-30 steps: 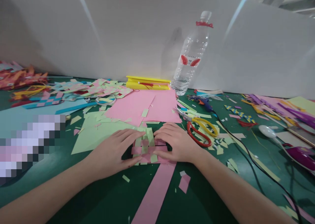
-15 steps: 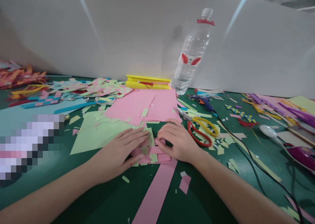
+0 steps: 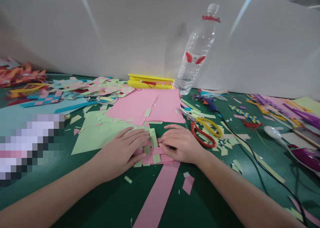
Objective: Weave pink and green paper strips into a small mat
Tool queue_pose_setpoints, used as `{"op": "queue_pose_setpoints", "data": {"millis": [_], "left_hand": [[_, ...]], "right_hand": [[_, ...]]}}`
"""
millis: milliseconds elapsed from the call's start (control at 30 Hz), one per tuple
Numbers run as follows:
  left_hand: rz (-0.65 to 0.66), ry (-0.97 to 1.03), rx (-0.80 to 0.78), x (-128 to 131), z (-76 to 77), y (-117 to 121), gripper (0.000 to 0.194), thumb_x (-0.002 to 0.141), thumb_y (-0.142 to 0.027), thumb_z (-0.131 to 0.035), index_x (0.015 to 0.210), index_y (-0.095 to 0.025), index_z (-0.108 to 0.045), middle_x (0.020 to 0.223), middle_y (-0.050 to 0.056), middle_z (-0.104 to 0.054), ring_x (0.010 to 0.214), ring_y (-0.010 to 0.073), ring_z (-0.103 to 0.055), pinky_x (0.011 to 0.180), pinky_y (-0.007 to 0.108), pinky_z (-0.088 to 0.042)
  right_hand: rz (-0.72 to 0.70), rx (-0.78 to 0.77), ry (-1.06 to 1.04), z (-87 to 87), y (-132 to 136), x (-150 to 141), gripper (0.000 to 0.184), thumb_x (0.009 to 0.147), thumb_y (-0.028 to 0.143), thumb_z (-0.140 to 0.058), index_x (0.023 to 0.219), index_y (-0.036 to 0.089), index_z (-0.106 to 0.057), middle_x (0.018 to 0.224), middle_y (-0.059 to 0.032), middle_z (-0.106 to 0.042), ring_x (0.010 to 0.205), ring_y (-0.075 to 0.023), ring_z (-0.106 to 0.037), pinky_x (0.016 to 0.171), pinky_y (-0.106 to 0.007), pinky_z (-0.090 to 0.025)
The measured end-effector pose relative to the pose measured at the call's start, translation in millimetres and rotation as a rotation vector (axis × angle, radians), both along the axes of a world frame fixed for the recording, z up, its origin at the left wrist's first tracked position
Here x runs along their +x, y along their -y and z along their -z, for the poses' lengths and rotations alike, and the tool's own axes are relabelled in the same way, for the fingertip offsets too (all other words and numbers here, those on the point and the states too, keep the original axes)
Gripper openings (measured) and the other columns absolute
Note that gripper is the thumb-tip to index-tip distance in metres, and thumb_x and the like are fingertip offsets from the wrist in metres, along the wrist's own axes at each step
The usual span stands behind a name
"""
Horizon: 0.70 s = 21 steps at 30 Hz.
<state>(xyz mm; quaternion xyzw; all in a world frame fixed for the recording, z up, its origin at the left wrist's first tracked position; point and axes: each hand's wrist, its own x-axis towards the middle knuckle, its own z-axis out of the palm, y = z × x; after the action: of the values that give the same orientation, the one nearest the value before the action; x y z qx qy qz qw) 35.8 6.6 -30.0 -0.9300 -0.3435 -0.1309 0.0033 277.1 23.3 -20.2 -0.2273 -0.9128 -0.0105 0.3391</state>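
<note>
A small woven piece of pink and pale green paper strips (image 3: 157, 151) lies on the table between my hands. My left hand (image 3: 127, 148) rests over its left side, fingers stretched out and lying flat, thumb along the near edge. At the right side, my right hand (image 3: 181, 143) has its fingers curled, with thumb and forefinger closed on the edge of the weave. Both hands cover parts of the piece. A long pink paper strip (image 3: 160, 191) runs from under it towards me.
Red-and-yellow-handled scissors (image 3: 206, 128) lie right of my right hand, near a glue gun (image 3: 210, 102) with a black cord. Behind are pink sheets (image 3: 132, 104), a green sheet (image 3: 92, 131) and a plastic bottle (image 3: 196, 51). Paper scraps are scattered about.
My left fingers have shifted slightly on the weave. The right hand stays at its right edge, and the view has tilted a little.
</note>
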Motion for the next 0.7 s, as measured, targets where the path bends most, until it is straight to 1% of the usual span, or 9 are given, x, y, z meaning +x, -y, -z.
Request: {"op": "queue_pose_setpoints", "data": {"millis": [100,233,400,467,500,533,600,667,700], "left_hand": [[0.002,-0.010,0.024,-0.2,0.1,0.3,0.039,0.099,-0.041,-0.036,0.131,-0.022,-0.049,0.136,0.005,-0.055,0.128,0.0218,-0.045,0.112,0.042,-0.024],[-0.006,-0.022,0.026,-0.3,-1.2,-0.2,0.040,0.099,-0.043,-0.037,0.129,-0.021,-0.051,0.133,0.006,-0.058,0.125,0.0236,-0.048,0.109,0.043,-0.028],[-0.030,-0.006,0.048,-0.5,-3.5,0.0,0.040,0.097,-0.043,-0.040,0.127,-0.019,-0.053,0.128,0.007,-0.060,0.122,0.0252,-0.050,0.108,0.045,-0.029],[-0.037,0.010,0.039,-0.5,-5.3,1.1,0.043,0.096,-0.046,-0.041,0.127,-0.019,-0.052,0.129,0.008,-0.059,0.122,0.0250,-0.050,0.108,0.044,-0.031],[-0.038,0.019,0.027,-0.4,-6.4,1.7,0.045,0.096,-0.048,-0.041,0.128,-0.018,-0.051,0.130,0.008,-0.059,0.123,0.0249,-0.050,0.108,0.043,-0.031],[-0.038,0.027,0.011,-0.2,-7.5,2.4,0.048,0.095,-0.050,-0.041,0.129,-0.018,-0.050,0.132,0.009,-0.058,0.123,0.0247,-0.050,0.108,0.043,-0.032],[-0.030,0.032,-0.021,0.5,-9.1,3.7,0.054,0.094,-0.055,-0.040,0.131,-0.018,-0.048,0.134,0.009,-0.056,0.125,0.0247,-0.048,0.108,0.042,-0.033],[-0.023,0.018,-0.042,1.3,-9.7,4.6,0.059,0.092,-0.059,-0.040,0.134,-0.018,-0.045,0.138,0.008,-0.053,0.127,0.0250,-0.046,0.110,0.042,-0.031],[-0.024,0.008,-0.047,1.6,-9.5,4.8,0.061,0.092,-0.061,-0.041,0.135,-0.018,-0.044,0.139,0.008,-0.052,0.128,0.0253,-0.045,0.111,0.042,-0.030]], "right_hand": [[0.021,-0.017,0.019,-0.9,0.2,0.1,0.029,0.088,0.017,-0.052,0.059,0.018,-0.059,0.068,-0.0003,-0.072,0.068,-0.0119,-0.067,0.091,-0.032,-0.049],[0.038,-0.020,0.032,-1.0,0.3,-0.1,0.031,0.089,0.017,-0.050,0.058,0.018,-0.057,0.065,0.0002,-0.070,0.066,-0.0115,-0.066,0.090,-0.032,-0.048],[0.032,-0.015,0.016,-0.4,0.4,-0.3,0.024,0.087,0.017,-0.051,0.064,0.019,-0.058,0.068,-0.0003,-0.069,0.067,-0.0117,-0.064,0.090,-0.032,-0.047],[0.021,-0.021,-0.009,-1.7,1.0,-0.1,0.018,0.087,0.022,-0.055,0.070,0.018,-0.060,0.071,-0.0010,-0.069,0.069,-0.0129,-0.064,0.090,-0.033,-0.047],[0.012,-0.032,-0.015,-2.6,1.4,0.1,0.015,0.086,0.027,-0.058,0.074,0.018,-0.061,0.075,-0.0020,-0.070,0.073,-0.0143,-0.064,0.089,-0.034,-0.047],[0.004,-0.051,-0.013,-3.7,1.7,0.4,0.017,0.084,0.034,-0.062,0.078,0.018,-0.062,0.079,-0.0035,-0.070,0.077,-0.0162,-0.065,0.088,-0.035,-0.047],[-0.012,-0.103,0.027,-5.8,2.3,1.0,0.034,0.076,0.049,-0.069,0.086,0.018,-0.062,0.087,-0.0067,-0.070,0.085,-0.0203,-0.064,0.087,-0.036,-0.047],[-0.018,-0.153,0.082,-7.2,2.5,1.5,0.048,0.069,0.057,-0.072,0.092,0.017,-0.061,0.093,-0.0085,-0.070,0.091,-0.0234,-0.063,0.089,-0.038,-0.046],[-0.015,-0.173,0.105,-7.7,2.6,1.6,0.051,0.067,0.058,-0.073,0.094,0.017,-0.061,0.095,-0.0089,-0.069,0.094,-0.0243,-0.062,0.090,-0.039,-0.045]]}}
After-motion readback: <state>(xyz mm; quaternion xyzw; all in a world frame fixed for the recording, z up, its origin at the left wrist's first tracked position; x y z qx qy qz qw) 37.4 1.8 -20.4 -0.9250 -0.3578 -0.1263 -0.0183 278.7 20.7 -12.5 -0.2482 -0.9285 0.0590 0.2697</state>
